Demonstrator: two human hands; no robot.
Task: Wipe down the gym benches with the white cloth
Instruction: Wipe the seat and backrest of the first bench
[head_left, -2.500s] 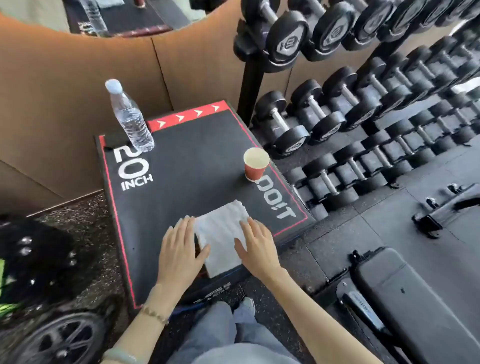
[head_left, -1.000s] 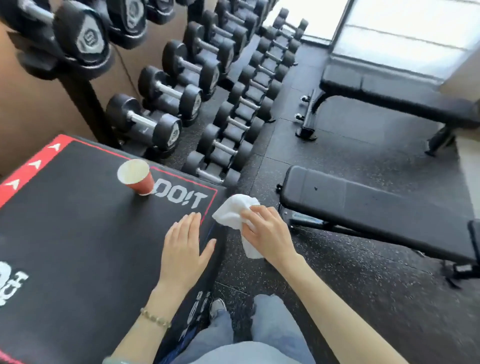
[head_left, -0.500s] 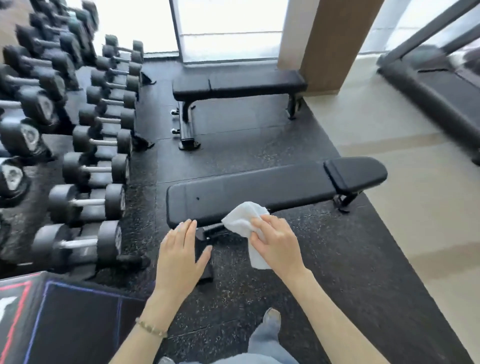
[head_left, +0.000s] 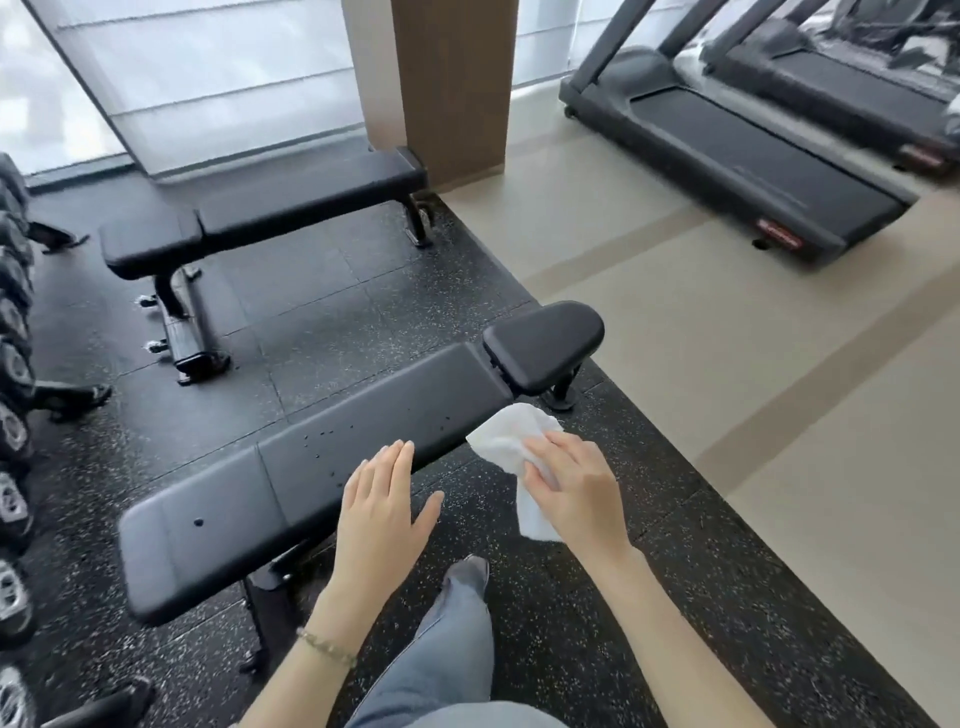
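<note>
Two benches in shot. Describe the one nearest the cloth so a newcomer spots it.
Start at the wooden pillar; the far bench lies at its foot. The near bench runs diagonally across the speckled mat, closer to the camera. It alone has the white cloth held at its edge.

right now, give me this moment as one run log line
stage: at near bench | right hand: grips white cloth beside its edge | left hand: open, holds nothing | far bench: untouched

Speckled black rubber floor (head_left: 322, 312), beige floor (head_left: 727, 364) right, bright windows (head_left: 208, 78), wood pillar (head_left: 452, 78), two treadmills (head_left: 753, 150)
</note>
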